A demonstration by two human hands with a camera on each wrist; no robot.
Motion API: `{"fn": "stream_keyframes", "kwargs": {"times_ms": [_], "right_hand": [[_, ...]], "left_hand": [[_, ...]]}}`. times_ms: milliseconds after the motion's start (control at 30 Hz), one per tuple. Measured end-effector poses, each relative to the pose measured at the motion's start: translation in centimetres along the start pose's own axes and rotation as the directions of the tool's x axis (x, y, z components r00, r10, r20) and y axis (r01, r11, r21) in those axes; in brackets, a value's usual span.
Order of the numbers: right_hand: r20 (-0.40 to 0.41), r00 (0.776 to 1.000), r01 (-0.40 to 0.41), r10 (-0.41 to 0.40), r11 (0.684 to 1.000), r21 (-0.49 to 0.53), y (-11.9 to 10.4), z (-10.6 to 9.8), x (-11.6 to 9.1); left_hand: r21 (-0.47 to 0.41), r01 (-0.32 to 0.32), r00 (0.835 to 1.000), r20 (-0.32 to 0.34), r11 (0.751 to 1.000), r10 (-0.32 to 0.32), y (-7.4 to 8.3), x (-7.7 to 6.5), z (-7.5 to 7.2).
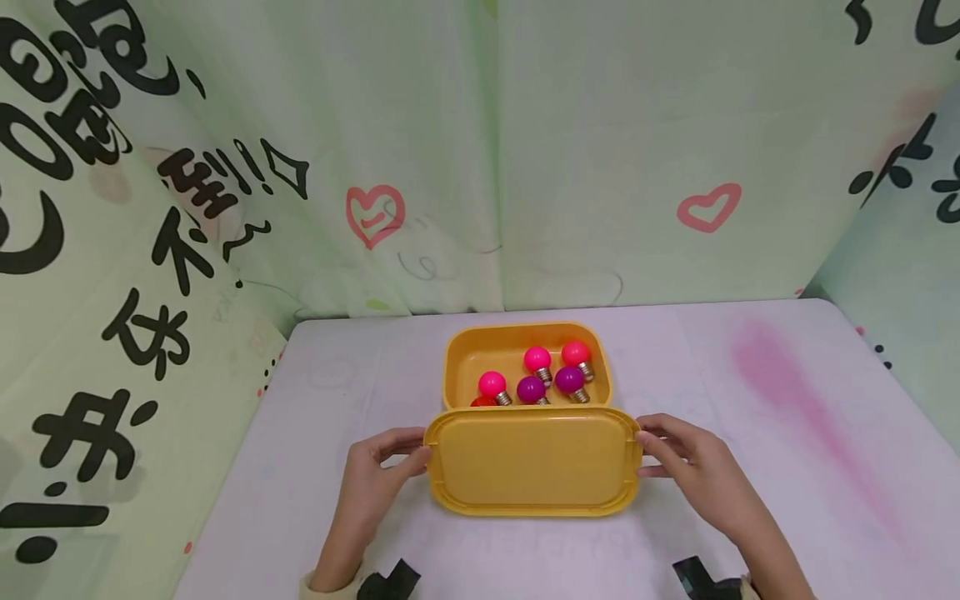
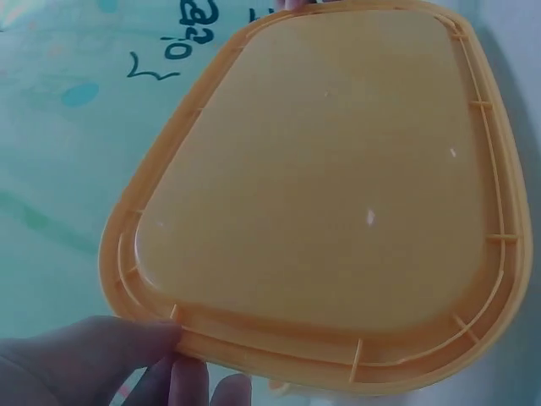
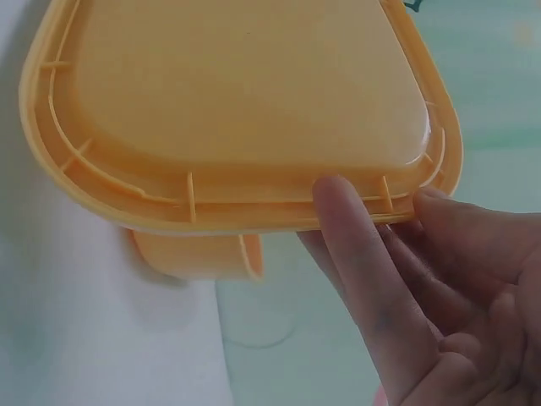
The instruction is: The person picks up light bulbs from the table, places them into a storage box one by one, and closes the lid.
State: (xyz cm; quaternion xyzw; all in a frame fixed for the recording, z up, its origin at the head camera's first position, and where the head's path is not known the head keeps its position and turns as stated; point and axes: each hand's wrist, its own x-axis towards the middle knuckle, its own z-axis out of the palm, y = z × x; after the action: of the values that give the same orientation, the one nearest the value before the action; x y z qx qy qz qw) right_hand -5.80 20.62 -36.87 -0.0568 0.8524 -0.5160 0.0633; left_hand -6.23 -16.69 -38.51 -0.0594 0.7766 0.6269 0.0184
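Both hands hold a yellow plastic lid (image 1: 534, 462) by its short ends, in front of a yellow box (image 1: 480, 352). My left hand (image 1: 378, 477) pinches the left end, thumb on the rim and fingers beneath, as the left wrist view shows. At the right end, my right hand (image 1: 693, 471) grips the rim between thumb and fingers. The ribbed underside of the lid (image 3: 254, 93) faces the right wrist camera. Inside the box lie several small bulbs with screw bases, among them a pink bulb (image 1: 492, 384) and a purple bulb (image 1: 569, 379). The lid overlaps the box's near edge in the head view.
A pale table (image 1: 360, 367) carries the box, with a pink stain (image 1: 780, 375) on its right side. Behind it hangs a light green curtain (image 1: 585, 167) with hearts drawn on it, and similar cloth with black writing hangs at the left.
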Motion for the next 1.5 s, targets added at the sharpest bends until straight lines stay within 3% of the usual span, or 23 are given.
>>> {"fn": "stream_keyframes", "kwargs": {"times_ms": [167, 467, 767, 1067, 1267, 1500], "right_hand": [[0.001, 0.998, 0.068, -0.068, 0.996, 0.066, -0.7, -0.6, -0.2], [-0.041, 0.998, 0.046, -0.043, 0.996, 0.078, -1.5, -1.1, -0.2], [-0.064, 0.997, 0.047, -0.043, 0.997, 0.063, -2.4, -1.6, 0.2], [-0.101, 0.992, 0.081, -0.074, 0.994, 0.068, -3.4, -1.8, 0.8], [-0.128, 0.987, 0.108, -0.092, 0.986, 0.123, -3.6, -1.7, 1.3], [-0.164, 0.982, 0.104, -0.091, 0.992, 0.071, -3.9, -1.6, 1.5]], "left_hand": [[-0.042, -0.026, 1.000, -0.007, 0.999, 0.026, 0.7, 0.0, -0.3], [-0.162, -0.083, 0.997, -0.010, 0.983, 0.083, 1.2, 0.4, -0.4], [-0.212, -0.087, 0.996, -0.023, 0.973, 0.084, 1.8, 0.5, -0.6], [-0.235, -0.123, 0.991, 0.015, 0.964, 0.130, 2.0, 0.7, -1.2], [-0.191, -0.119, 0.992, 0.023, 0.974, 0.126, 2.3, 1.0, -1.2], [-0.142, -0.110, 0.993, 0.027, 0.984, 0.115, 3.0, 0.9, -1.4]]}}
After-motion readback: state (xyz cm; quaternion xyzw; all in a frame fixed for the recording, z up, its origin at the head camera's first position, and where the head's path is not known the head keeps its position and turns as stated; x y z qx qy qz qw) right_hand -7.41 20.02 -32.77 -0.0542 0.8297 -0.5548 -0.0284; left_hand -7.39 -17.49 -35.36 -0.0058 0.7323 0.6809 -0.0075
